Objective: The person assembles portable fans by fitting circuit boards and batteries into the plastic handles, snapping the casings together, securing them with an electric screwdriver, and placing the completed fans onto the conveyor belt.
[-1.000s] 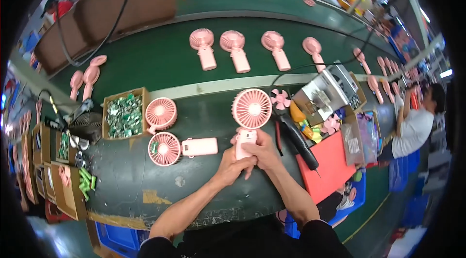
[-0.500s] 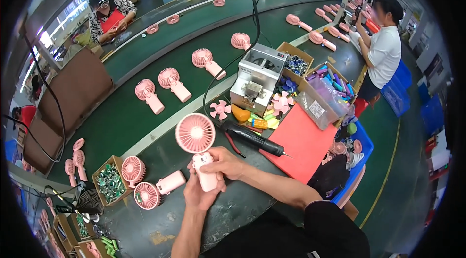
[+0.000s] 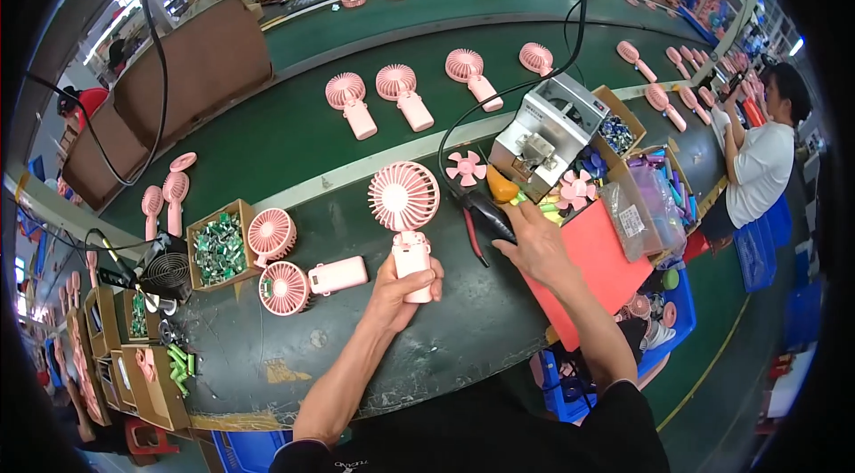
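My left hand (image 3: 392, 299) is closed round the handle of a pink handheld fan (image 3: 403, 197), held upright over the bench with its round cage up. Its thumb lies across the front of the handle. To the right, my right hand (image 3: 541, 246) is closed over the black electric screwdriver (image 3: 485, 213), whose tip end is hidden beneath the fingers. A red-handled tool (image 3: 474, 237) lies beside the screwdriver. Left of the held fan rests another pink fan (image 3: 285, 288) with its handle (image 3: 338, 275), and a further fan head (image 3: 272, 232) sits behind it.
A box of green circuit boards (image 3: 220, 246) stands left. Ahead, several pink fans (image 3: 396, 81) lie on the green conveyor (image 3: 294, 134). A metal machine (image 3: 548, 134), a red sheet (image 3: 592, 259) and a parts bin (image 3: 659, 188) are at right. A co-worker (image 3: 766, 148) stands far right.
My right hand has left the fan and moved right onto the electric screwdriver. My left hand alone now holds the fan. The whole view has shifted.
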The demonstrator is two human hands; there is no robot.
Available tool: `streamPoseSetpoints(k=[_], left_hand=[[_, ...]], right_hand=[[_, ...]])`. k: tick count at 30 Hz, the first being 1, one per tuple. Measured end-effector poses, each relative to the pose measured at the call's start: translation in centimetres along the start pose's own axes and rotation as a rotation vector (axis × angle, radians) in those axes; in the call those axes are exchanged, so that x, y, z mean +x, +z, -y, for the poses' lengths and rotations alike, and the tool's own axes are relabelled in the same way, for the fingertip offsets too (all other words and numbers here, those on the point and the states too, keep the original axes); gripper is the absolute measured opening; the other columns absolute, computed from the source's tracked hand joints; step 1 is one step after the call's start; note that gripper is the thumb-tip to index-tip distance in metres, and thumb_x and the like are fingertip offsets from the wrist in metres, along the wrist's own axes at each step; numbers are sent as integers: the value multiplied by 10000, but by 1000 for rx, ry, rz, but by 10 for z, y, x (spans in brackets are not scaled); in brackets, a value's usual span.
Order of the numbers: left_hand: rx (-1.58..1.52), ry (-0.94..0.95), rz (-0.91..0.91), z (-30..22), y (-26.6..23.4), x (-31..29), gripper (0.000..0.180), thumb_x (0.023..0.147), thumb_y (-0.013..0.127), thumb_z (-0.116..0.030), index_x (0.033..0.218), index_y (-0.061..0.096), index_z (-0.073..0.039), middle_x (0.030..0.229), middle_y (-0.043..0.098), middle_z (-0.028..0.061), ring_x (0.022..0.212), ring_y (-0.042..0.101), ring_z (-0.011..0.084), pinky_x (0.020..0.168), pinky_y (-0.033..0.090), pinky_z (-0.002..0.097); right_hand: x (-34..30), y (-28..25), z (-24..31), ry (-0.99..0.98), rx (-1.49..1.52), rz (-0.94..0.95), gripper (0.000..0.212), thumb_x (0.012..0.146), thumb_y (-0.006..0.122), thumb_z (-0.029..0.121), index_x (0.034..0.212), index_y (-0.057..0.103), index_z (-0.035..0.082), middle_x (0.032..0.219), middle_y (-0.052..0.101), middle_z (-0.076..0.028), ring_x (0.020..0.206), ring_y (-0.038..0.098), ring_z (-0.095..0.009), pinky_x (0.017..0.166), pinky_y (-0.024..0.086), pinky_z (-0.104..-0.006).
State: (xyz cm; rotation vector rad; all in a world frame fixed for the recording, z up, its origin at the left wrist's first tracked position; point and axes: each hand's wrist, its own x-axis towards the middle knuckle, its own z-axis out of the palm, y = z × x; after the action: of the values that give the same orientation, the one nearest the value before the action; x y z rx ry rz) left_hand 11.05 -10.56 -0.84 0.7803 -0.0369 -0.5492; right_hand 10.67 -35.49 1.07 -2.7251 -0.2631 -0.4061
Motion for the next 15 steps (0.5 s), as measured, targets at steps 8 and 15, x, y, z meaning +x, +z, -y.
streamPoseSetpoints(k=[8,15], left_hand=[[144,47,24,9,-7,12,444,765,691,21,1132,446,-20,775,579,104,605,587,183,539,495,324],[180,117,-52,18,0,33,386,790,657,37,1118,462,-21,786,579,84,593,583,168,521,492,307]], right_hand=[[18,-5,-17,201,362,154,553,717,737,203,1187,533,-4,971,625,-210,847,629,-373,735,507,-422],[60,-58,-14,359,1436,46,452,934,551,371,1135,511,-32,771,583,-103,552,552,-146,477,483,-276]])
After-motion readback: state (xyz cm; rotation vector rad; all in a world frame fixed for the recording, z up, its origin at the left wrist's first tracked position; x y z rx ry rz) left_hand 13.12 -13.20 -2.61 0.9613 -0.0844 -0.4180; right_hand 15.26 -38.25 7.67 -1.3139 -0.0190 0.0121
